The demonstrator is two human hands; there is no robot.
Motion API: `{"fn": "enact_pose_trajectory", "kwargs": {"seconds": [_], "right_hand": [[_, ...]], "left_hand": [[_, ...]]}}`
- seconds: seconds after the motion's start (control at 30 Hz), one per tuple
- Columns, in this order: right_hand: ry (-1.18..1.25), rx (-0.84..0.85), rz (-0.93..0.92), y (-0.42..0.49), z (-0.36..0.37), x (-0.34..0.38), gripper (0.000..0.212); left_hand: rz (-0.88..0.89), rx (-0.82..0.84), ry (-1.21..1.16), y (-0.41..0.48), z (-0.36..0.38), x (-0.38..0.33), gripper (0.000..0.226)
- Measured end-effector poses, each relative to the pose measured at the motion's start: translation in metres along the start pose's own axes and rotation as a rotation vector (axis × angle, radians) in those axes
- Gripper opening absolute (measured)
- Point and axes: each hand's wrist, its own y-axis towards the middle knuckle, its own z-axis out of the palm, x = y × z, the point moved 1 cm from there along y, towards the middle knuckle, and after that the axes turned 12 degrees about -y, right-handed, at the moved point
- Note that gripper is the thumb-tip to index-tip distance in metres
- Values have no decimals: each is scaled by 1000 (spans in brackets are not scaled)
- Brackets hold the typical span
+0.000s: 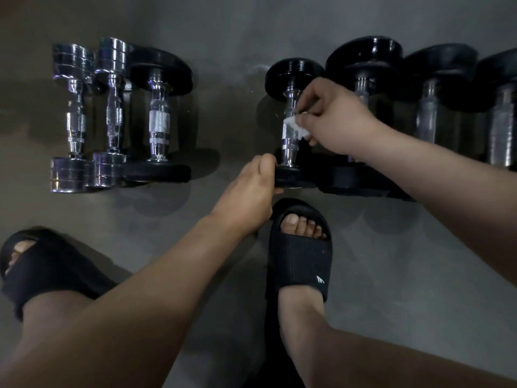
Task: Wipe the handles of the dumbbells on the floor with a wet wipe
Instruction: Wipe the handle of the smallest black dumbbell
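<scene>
Right hand (335, 119) has its fingers curled and pinches a small white wet wipe (297, 127) against the shiny handle (289, 141) of a black-ended dumbbell (293, 71), while the left hand (249, 191) grips the near black end of that same dumbbell, fingers wrapped over its edge. Grey floor (223, 37) fills the view and carries everything. On it lie two groups of weights, side by side with their handles running away from the person. On the right are four black-ended ones: the held dumbbell is the leftmost, close beside a bigger neighbour (363, 60), with two more (428, 116) (503, 121) further right, partly hidden by the right forearm. Well apart to the left sit three close together, one with black ends (158, 119) and two all-chrome ones (113, 116) (74, 119). Two feet in black sandals stand nearer the person, the right sandal (300, 261) just below the held dumbbell's near end, the left sandal (47, 270) at the lower left. Smallest is the wipe, crumpled against the right side of the handle, about midway along it.
</scene>
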Motion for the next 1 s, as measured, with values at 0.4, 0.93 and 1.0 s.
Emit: {"fn": "enact_pose_trajectory", "kwargs": {"seconds": [0.4,0.93,1.0], "right_hand": [[-163,-58,-110,-5,2,-10,12],[-451,-83,-499,7,-7,-6,29],[-471,-91,-519,8,-6,-3,29]], "left_hand": [[90,-39,361,1,2,-21,33],[33,1,-102,-3,-5,6,26],[40,-23,-37,-3,-2,3,25]]}}
